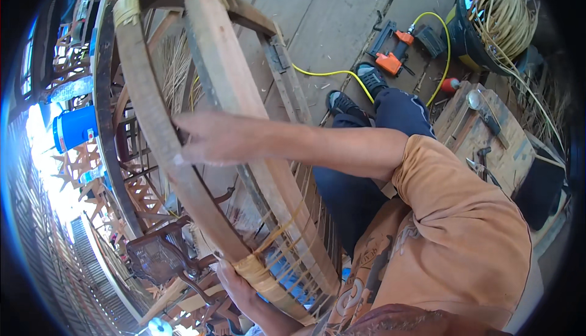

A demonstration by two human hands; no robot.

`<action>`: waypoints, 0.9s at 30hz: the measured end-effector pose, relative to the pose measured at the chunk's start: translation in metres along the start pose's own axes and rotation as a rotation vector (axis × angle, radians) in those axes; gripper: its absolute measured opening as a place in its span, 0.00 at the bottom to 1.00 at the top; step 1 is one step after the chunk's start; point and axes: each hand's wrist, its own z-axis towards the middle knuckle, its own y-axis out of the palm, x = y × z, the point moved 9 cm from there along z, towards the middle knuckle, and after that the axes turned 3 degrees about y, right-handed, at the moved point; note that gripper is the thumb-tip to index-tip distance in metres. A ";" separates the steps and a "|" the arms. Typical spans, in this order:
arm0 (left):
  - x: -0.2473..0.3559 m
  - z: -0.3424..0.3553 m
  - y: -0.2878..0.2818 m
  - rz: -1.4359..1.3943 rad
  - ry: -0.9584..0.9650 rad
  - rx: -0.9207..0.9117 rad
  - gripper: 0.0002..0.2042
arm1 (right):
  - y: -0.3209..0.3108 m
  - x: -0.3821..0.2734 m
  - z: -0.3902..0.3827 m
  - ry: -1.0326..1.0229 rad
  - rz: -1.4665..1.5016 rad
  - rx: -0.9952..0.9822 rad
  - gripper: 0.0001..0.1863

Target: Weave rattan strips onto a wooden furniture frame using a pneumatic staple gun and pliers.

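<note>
A curved wooden rail [155, 107] slants from upper left toward lower centre. The right hand [210, 140] blurs across its middle; below, the left hand [235, 284] meets the cane-wrapped section [259, 272], probably steadying it. I cannot tell how closed either hand's fingers are. The orange air tool [394, 55] and coiled cane [503, 18], upper right, seem placed within reach.

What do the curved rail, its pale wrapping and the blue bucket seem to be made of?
Curved rail: wood, by its brown, streaky surface; it looks unpolished. Pale wrapping: perhaps rattan or cane strips, yellowish and tightly wound, though plastic is possible. Blue bucket: probably plastic, smooth and evenly coloured.
</note>
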 end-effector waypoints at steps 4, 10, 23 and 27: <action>0.016 -0.025 0.010 -0.468 -0.135 0.073 0.27 | 0.037 -0.014 -0.005 -0.031 0.059 -0.107 0.21; -0.006 -0.057 -0.006 -0.478 -0.140 0.081 0.31 | 0.083 0.002 -0.008 0.084 0.011 -0.154 0.17; -0.097 0.027 0.027 -0.629 -0.415 -0.080 0.31 | 0.057 0.123 0.027 0.404 -0.374 -0.333 0.17; -0.127 0.020 0.004 -0.698 -0.464 -0.035 0.29 | -0.049 0.154 0.036 0.421 -0.683 -0.247 0.22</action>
